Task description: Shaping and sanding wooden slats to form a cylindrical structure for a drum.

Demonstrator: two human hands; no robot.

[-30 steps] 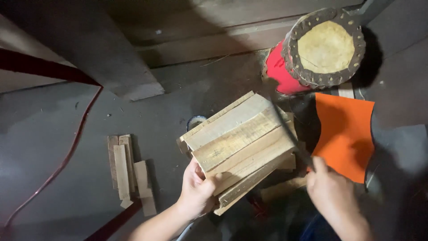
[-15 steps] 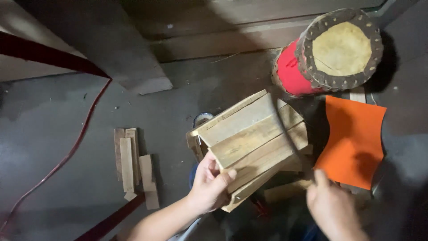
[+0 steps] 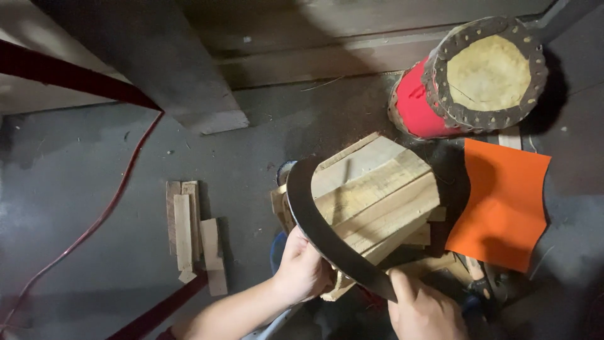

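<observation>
Red cable and loose wood offcuts lie far left on the floor. My left hand is closed on the wooden block bundle at its near edge, thumb close to the curved dark blade lying across it. My right hand grips the blade's handle end. Risk: blade slips and nicks that thumb. Orange sheet and red drum crowd the right.
</observation>
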